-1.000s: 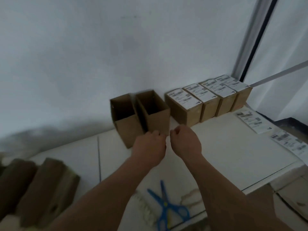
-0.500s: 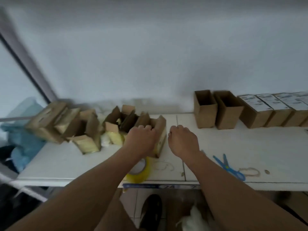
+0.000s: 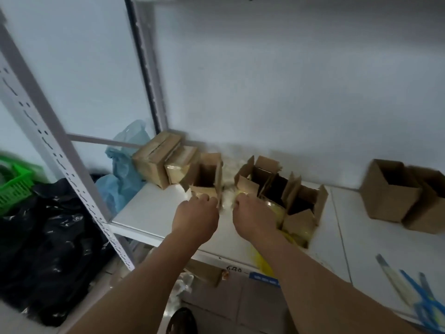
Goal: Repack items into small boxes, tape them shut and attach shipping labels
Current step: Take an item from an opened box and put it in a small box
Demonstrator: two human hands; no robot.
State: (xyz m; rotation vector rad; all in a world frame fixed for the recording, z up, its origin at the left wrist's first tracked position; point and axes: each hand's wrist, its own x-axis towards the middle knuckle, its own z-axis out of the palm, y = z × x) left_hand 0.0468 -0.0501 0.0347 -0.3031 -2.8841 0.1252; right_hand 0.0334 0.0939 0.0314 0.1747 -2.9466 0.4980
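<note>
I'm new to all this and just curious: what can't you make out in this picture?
- Fingertips of left hand and right hand: curled away, so any grip is unclear.
- Yellow tape: mostly behind the right forearm.
- Scissors: blurred, cut off at the right edge.
- Contents of the opened boxes: dark and blurred.

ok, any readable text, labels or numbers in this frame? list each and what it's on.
"640", roughly: handwritten in black on the front edge of the white shelf board; the digits are uncertain.
Blue strip label on the same shelf edge, right of the handwriting: print too blurred to read.
Brown cardboard boxes: no legible print.
Nothing else readable.
</note>
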